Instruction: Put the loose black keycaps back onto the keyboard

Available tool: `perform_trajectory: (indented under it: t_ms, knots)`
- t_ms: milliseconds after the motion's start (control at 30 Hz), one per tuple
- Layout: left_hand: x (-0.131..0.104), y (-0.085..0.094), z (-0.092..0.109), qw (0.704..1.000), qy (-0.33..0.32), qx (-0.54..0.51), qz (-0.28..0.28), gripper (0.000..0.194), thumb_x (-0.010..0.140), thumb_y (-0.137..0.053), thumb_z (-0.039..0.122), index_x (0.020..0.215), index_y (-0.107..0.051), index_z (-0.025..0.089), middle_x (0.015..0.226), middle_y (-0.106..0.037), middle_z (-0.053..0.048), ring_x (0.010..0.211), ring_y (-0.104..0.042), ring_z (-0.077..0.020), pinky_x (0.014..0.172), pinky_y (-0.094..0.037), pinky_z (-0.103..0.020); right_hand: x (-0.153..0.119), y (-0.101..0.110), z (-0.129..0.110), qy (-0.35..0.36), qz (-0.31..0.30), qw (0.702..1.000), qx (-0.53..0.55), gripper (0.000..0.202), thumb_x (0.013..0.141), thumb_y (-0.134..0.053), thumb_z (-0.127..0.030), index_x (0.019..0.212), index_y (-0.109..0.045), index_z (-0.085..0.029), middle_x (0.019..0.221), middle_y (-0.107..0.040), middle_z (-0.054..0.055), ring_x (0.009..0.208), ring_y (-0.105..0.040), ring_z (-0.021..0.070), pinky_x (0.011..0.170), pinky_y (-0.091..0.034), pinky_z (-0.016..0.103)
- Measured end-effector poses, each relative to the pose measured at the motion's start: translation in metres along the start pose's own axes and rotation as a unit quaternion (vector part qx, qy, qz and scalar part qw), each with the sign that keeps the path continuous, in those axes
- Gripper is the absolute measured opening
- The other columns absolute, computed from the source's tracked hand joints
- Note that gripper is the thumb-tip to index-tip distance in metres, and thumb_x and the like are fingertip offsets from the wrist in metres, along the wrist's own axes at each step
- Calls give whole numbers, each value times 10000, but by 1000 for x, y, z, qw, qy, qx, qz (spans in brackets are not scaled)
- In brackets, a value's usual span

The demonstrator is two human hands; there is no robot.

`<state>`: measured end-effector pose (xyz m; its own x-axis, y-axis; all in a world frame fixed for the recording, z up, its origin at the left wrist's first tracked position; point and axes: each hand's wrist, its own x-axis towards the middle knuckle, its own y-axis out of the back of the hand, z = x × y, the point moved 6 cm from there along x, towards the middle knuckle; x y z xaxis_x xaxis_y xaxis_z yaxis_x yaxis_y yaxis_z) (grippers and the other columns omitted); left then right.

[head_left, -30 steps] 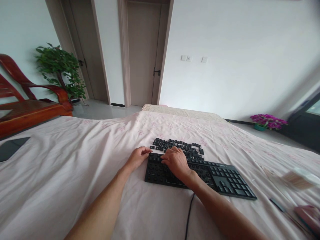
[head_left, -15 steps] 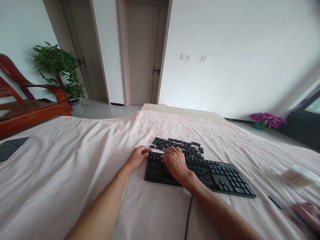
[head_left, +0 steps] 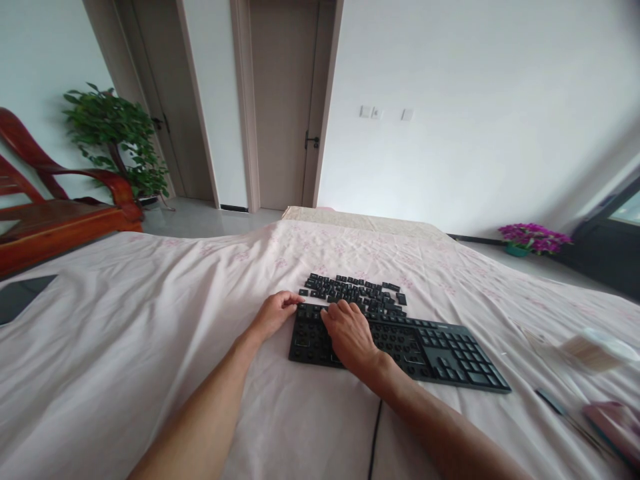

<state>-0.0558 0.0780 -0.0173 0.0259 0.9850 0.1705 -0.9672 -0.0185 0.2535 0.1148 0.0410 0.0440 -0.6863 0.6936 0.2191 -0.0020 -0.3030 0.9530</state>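
A black keyboard lies on the pink-flowered cloth, its right-hand keys in place and much of its left section bare of keycaps. My left hand is at its far left corner, thumb and fingers closed on the edge. Over the upper left part of the board is my right hand, its fingers curled down near the top row; whatever is under the fingertips is hidden. Just beyond the keyboard, loose black keycaps lie in rough rows.
A cable runs toward me from the keyboard. On the right lie a clear container of thin sticks, a dark slim tool and a pinkish item. A dark flat tablet-like object lies at the left.
My right hand has shifted slightly toward me, with its fingertips still over the upper left keys. The left hand stays at the keyboard corner.
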Motion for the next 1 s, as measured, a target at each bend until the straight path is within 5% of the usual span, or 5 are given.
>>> perform_trajectory:
  t_ms: [400,533,733,1000]
  knots:
    - [0,-1,-1,1000,-10,5,7,245,737,-555,169,941,-690,161,968,-719,-65,924,-649,-189,893,-464,-314,-11,-1,-1,-6,-22,999,33,355,826,-439,-43,1113,-600,-177,1023,-600,96,955,-482,225,830,-327,338]
    - [0,-2,1,1000,3,-6,4,243,744,-560,181,949,-689,159,969,-720,-70,934,-654,-199,897,-467,-326,4,-4,33,-14,-33,993,112,328,886,-419,-125,1038,-678,-257,940,-635,45,917,-521,182,785,-345,278]
    - [1,-2,-1,1000,8,-2,4,241,750,-570,191,957,-689,152,978,-718,-82,942,-656,-207,899,-469,-335,48,-15,120,-180,18,977,110,326,919,-439,-223,1112,-696,-284,1031,-658,43,981,-519,185,841,-354,269]
    - [1,0,0,1000,6,4,13,276,750,-566,186,989,-703,169,1027,-713,-76,966,-649,-197,913,-464,-320,98,-45,137,-193,-33,978,66,207,840,-565,-245,918,-757,-235,1089,-642,87,1069,-453,231,841,-328,315]
